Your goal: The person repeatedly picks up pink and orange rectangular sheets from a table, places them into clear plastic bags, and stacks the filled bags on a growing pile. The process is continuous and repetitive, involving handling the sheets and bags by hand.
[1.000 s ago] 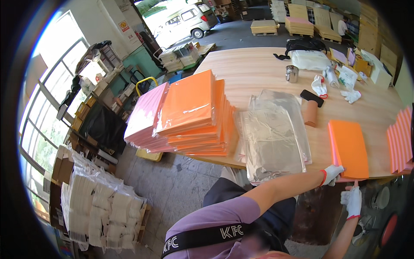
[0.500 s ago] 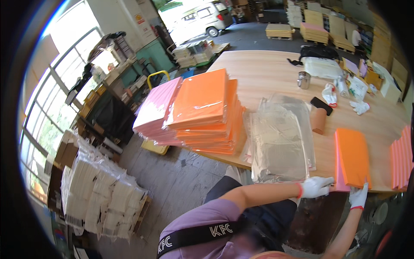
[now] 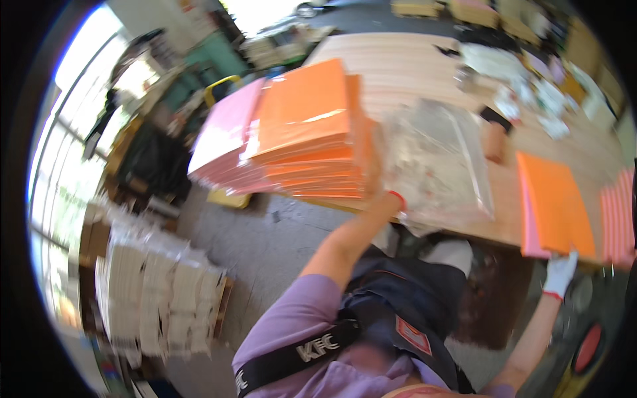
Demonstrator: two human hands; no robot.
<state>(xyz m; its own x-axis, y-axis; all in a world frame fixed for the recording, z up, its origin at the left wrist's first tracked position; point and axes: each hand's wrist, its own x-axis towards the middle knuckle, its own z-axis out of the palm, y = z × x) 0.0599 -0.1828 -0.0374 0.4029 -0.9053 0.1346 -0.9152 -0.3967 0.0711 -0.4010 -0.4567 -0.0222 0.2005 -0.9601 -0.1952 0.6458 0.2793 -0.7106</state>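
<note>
At the table's near right edge, my right hand, in a white glove with a red cuff, pinches the near edge of a stack of orange sheets. Pink sheets show under its left side. My left arm reaches over the near table edge to a pile of clear plastic bags. The left hand, gloved with a red cuff, is at the near left part of that pile. Its fingers blur into the pale plastic, so their hold cannot be made out.
Left of the bags rise plastic-wrapped orange packs and pink packs. A dark phone and a tan cylinder lie behind the orange stack. More pink stacks stand at far right. A wrapped pale stack sits on a floor pallet.
My left hand has left the orange and pink stack and moved left to the plastic bags. The right hand stays at the orange sheets. The whole view has shifted, with the table higher in the picture.
</note>
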